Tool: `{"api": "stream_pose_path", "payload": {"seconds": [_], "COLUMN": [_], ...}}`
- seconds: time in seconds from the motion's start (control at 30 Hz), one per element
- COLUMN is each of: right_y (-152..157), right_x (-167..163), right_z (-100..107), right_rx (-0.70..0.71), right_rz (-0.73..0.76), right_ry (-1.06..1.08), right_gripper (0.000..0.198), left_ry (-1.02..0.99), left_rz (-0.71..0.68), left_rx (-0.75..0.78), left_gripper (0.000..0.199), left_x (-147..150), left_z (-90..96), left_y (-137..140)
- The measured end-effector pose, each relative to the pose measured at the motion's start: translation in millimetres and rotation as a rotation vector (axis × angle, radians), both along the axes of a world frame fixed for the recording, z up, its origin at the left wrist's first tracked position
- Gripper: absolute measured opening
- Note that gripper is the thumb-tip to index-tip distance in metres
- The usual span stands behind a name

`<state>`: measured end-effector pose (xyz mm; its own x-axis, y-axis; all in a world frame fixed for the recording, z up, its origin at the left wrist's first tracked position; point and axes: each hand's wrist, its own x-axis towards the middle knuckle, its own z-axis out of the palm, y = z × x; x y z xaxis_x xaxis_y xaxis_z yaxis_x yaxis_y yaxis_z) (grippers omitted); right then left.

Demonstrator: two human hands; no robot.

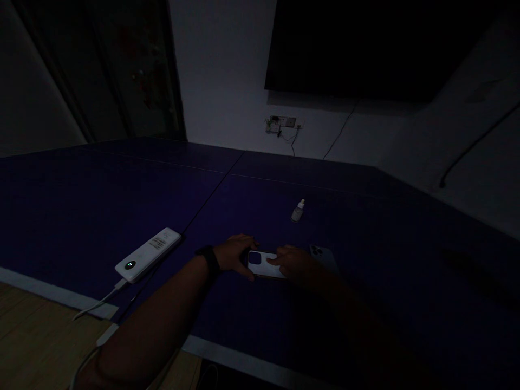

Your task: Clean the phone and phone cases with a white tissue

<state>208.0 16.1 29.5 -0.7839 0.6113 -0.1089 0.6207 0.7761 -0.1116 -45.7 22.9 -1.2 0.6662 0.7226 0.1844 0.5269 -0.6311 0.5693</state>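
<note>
A pale phone case (263, 266) with a large camera cut-out at its left end lies level on or just above the dark blue table. My left hand (236, 257), with a dark watch (210, 261) on its wrist, spans the case's left end, thumb at the near edge and fingers at the far edge. My right hand (293, 264) grips the right end, one digit lying across the case's surface and the other fingers curled. Partly hidden behind my right hand is a phone (325, 255), its camera lenses showing at the upper left.
A small dropper bottle (298, 212) stands beyond my hands. At the left, a white power bank (148, 254) with a lit display has a white cable (101, 300) plugged in. Wall sockets (282, 123) and a large dark screen (349, 49) are behind the blue table (162, 189). The room is dim.
</note>
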Motion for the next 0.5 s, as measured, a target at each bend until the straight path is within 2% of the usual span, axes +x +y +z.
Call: {"api": "stream_pose_path", "payload": {"seconds": [0.07, 0.2, 0.33, 0.5], "right_y": [0, -1, -4, -5], "right_x": [-1, 1, 5, 1], "right_z": [-1, -2, -5, -12], "right_rx": [-0.016, 0.014, -0.035, -0.038], "right_rz": [0.044, -0.004, 0.116, 0.165], "right_ry": [0.037, 0.030, 0.085, 0.150], "right_gripper": [0.052, 0.051, 0.054, 0.054], "left_ry": [-0.002, -0.008, -0.002, -0.006], "left_rz": [-0.002, 0.001, 0.009, 0.018], "left_rx": [0.006, 0.005, 0.016, 0.025], "left_gripper": [0.075, 0.076, 0.076, 0.075], "left_x": [0, 1, 1, 2], "left_z": [0.0, -0.8, -2.0, -3.4], "left_y": [0, 0, 0, 0]}}
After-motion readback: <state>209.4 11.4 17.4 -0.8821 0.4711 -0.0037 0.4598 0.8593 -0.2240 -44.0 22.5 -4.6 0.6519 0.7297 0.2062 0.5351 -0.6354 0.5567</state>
